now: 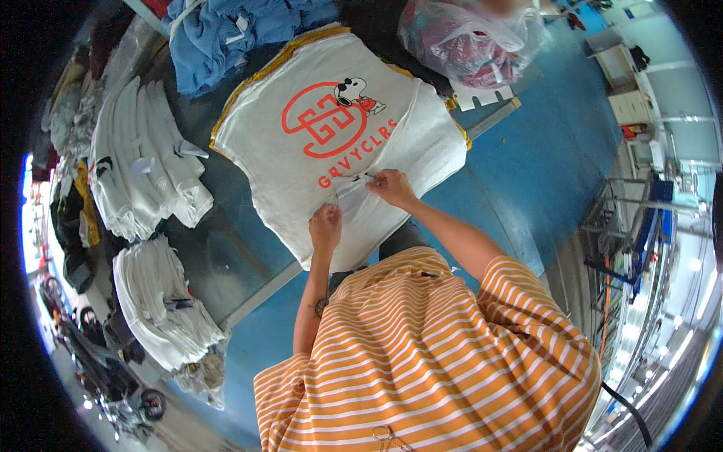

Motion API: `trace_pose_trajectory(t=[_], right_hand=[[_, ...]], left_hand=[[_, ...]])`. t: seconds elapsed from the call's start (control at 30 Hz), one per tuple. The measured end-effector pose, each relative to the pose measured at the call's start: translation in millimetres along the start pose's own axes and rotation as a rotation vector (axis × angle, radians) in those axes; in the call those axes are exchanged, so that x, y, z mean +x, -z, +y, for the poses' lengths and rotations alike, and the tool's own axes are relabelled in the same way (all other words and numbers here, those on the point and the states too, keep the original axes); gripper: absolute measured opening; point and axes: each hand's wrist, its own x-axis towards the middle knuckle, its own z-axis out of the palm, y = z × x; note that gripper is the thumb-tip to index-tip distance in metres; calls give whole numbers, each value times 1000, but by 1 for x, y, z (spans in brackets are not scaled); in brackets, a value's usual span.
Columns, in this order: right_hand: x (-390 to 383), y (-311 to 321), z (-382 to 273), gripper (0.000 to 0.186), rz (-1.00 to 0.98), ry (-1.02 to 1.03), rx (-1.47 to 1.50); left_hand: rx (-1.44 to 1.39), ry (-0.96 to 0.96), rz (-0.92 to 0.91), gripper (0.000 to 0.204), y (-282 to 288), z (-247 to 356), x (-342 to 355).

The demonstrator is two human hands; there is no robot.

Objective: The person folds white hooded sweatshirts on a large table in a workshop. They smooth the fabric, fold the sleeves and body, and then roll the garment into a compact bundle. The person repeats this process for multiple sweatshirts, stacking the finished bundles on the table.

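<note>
A white fabric piece (263,166) lies spread in front of me, printed with a red-orange emblem, lettering and a cartoon dog. Yellow fabric edges show beyond its rim, so several layers seem stacked. Over its near part my right hand (392,188) pinches a thin pale piece (357,197) with a small dark mark close to the fingertips. My left hand (326,226) is closed at that piece's lower left, its fingers curled in; what they grip is partly hidden. Whether the pale piece is a separate label or a fold of the fabric, I cannot tell.
Stacks of folded white fabric (139,173) and more white pieces (162,301) lie to the left. Blue fabric (218,38) is heaped at the far left, and a clear plastic bag (474,45) with reddish contents at the far right. The blue tabletop (542,143) extends rightward.
</note>
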Motion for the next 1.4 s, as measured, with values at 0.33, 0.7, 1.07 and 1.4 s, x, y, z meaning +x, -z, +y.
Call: trace_pose_trajectory(t=[0.33,0.7,1.07,1.4], right_hand=[[18,29,-1,26,-245,138,304],[-25,70,-27,42,-399,307,318],[20,50,-115,15,-295,583,-249],[-35,26,-182,60,-729,491,183]], left_hand=[[-357,250,-4,22,-39,13,-1],[-1308,531,201,21,-58,98,-32],[-1249,107,790,28,174,60,-104],[-831,189,1077,28,307,-75,-101]])
